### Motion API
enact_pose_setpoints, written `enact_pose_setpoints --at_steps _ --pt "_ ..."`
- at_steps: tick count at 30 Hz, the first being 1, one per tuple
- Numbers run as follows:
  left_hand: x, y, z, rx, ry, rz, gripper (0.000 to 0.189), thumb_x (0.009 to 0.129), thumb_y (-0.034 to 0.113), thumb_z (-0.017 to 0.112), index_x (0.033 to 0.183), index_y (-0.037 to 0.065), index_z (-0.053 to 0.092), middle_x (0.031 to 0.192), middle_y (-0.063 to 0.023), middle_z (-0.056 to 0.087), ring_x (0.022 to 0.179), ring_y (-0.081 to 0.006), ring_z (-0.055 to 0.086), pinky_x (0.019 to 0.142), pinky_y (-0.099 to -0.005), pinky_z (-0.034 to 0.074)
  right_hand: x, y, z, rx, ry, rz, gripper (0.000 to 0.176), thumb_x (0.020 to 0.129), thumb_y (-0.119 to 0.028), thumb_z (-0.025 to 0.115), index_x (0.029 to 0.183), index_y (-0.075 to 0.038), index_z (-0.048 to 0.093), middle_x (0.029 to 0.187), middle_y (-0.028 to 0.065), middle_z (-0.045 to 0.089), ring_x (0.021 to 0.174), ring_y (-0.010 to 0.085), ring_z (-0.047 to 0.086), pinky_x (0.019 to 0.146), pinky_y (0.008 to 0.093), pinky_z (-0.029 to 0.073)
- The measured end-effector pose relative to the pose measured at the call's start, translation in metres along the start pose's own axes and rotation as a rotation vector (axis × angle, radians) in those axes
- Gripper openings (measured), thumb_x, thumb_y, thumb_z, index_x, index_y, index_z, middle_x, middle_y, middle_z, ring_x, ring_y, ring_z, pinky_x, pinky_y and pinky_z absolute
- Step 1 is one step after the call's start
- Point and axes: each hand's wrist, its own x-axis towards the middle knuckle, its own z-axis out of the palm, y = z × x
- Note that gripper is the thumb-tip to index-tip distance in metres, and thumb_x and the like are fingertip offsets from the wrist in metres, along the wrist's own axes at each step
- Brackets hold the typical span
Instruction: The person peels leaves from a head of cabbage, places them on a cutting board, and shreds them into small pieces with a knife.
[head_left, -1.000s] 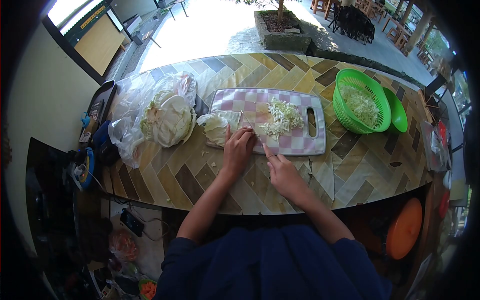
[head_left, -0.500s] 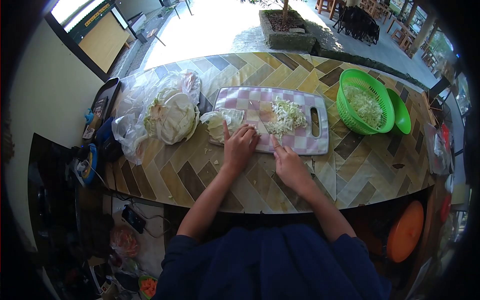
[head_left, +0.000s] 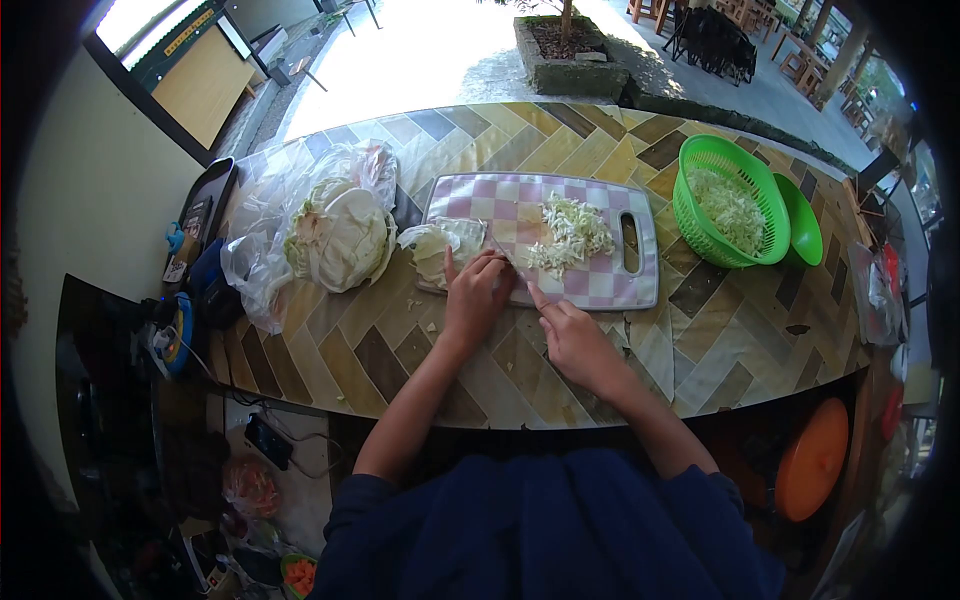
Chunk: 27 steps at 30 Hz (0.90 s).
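My left hand (head_left: 474, 297) presses with bent fingers on a piece of cabbage (head_left: 440, 245) at the left side of the checkered cutting board (head_left: 610, 290). In my right hand (head_left: 575, 340) is a knife (head_left: 511, 262), its thin blade angled up and left beside my left fingertips. Most of the handle is hidden in my grip. Shredded cabbage (head_left: 572, 235) lies heaped on the board, right of the blade. Left of the board, a larger cabbage (head_left: 342, 238) rests against a clear plastic bag (head_left: 255, 265).
A green basket (head_left: 700, 230) of shredded cabbage stands right of the board, with a green bowl (head_left: 803, 225) against it. At the table's left edge are a dark tray (head_left: 215, 190) and a blue roll (head_left: 180, 335). An orange lid-like disc (head_left: 812, 460) is below the table, right.
The knife and my right hand have shifted slightly left, and the blade now lies closer to my left fingers. My left hand stays on the cabbage piece.
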Motion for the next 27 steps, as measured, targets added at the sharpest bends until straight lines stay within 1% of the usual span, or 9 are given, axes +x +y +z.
enact_pose_setpoints --at_steps 6,10,13,16,19,21,22,25,27 --pt "-0.001 -0.002 0.003 0.008 -0.001 -0.007 0.012 0.084 0.016 0.066 0.093 0.007 0.066 0.103 -0.0059 0.069 0.111 -0.0219 0.062 0.114 -0.0551 0.016 0.021 0.003 0.022 -0.073 0.028 0.029 0.056 0.092 -0.005 0.049 0.146 -0.007 0.037 0.093 0.0233 0.056 0.085 0.0395 0.059 0.079 0.0443 0.049" --pt "-0.002 -0.003 0.002 0.014 -0.019 -0.028 0.016 0.084 0.017 0.067 0.097 0.007 0.066 0.107 -0.0056 0.068 0.111 -0.0222 0.061 0.114 -0.0546 0.014 0.022 -0.002 0.020 -0.091 0.012 0.062 0.056 0.092 -0.005 0.048 0.147 -0.009 0.036 0.095 0.0232 0.057 0.088 0.0399 0.059 0.080 0.0442 0.049" --pt "0.000 0.000 -0.005 -0.039 -0.040 -0.046 0.019 0.085 0.018 0.067 0.100 0.007 0.066 0.111 -0.0059 0.067 0.111 -0.0234 0.061 0.115 -0.0547 0.013 0.008 0.002 0.007 -0.040 0.014 0.031 0.053 0.094 -0.009 0.047 0.146 -0.008 0.037 0.098 0.0232 0.057 0.089 0.0408 0.061 0.079 0.0466 0.050" --pt "0.002 0.004 -0.015 -0.091 -0.077 -0.085 0.020 0.085 0.019 0.066 0.101 0.008 0.068 0.115 -0.0065 0.067 0.111 -0.0251 0.061 0.115 -0.0554 0.010 0.001 0.014 0.000 0.069 0.091 0.026 0.050 0.095 -0.010 0.048 0.144 -0.007 0.040 0.096 0.0237 0.059 0.088 0.0402 0.060 0.081 0.0459 0.048" --pt "0.003 0.003 -0.017 -0.075 -0.083 -0.077 0.019 0.086 0.019 0.066 0.102 0.010 0.068 0.114 -0.0044 0.067 0.110 -0.0236 0.061 0.115 -0.0552 0.007 0.001 0.022 -0.002 0.122 0.142 0.001 0.053 0.093 -0.005 0.050 0.144 -0.008 0.040 0.093 0.0231 0.060 0.083 0.0387 0.058 0.080 0.0403 0.047" --pt "0.002 0.004 -0.017 -0.024 -0.121 -0.056 0.017 0.087 0.019 0.065 0.101 0.011 0.069 0.111 -0.0027 0.068 0.109 -0.0219 0.062 0.115 -0.0540 0.007 -0.002 0.015 -0.006 0.159 0.126 0.016 0.051 0.094 -0.008 0.050 0.144 -0.009 0.040 0.094 0.0244 0.060 0.085 0.0403 0.058 0.080 0.0438 0.046" --pt "0.001 0.004 -0.016 -0.005 -0.114 -0.045 0.016 0.087 0.019 0.064 0.100 0.012 0.070 0.110 -0.0017 0.068 0.108 -0.0210 0.062 0.114 -0.0526 0.009 -0.004 0.010 -0.007 0.178 0.117 0.026 0.051 0.095 -0.010 0.049 0.145 -0.009 0.040 0.095 0.0250 0.060 0.086 0.0410 0.058 0.081 0.0455 0.046" --pt "-0.001 0.005 -0.010 0.046 -0.094 -0.019 0.013 0.087 0.019 0.064 0.097 0.013 0.071 0.107 0.0006 0.068 0.105 -0.0189 0.061 0.111 -0.0488 0.014 -0.008 0.003 -0.004 0.227 0.133 -0.014 0.051 0.095 -0.010 0.049 0.145 -0.009 0.039 0.093 0.0249 0.059 0.086 0.0410 0.058 0.080 0.0456 0.046" --pt "-0.001 0.007 -0.008 0.074 -0.074 -0.017 0.013 0.087 0.019 0.064 0.096 0.014 0.071 0.106 0.0014 0.068 0.103 -0.0182 0.061 0.109 -0.0469 0.017 -0.010 0.002 -0.001 0.203 0.104 0.001 0.051 0.095 -0.010 0.048 0.145 -0.009 0.039 0.093 0.0250 0.058 0.085 0.0414 0.058 0.080 0.0461 0.046"
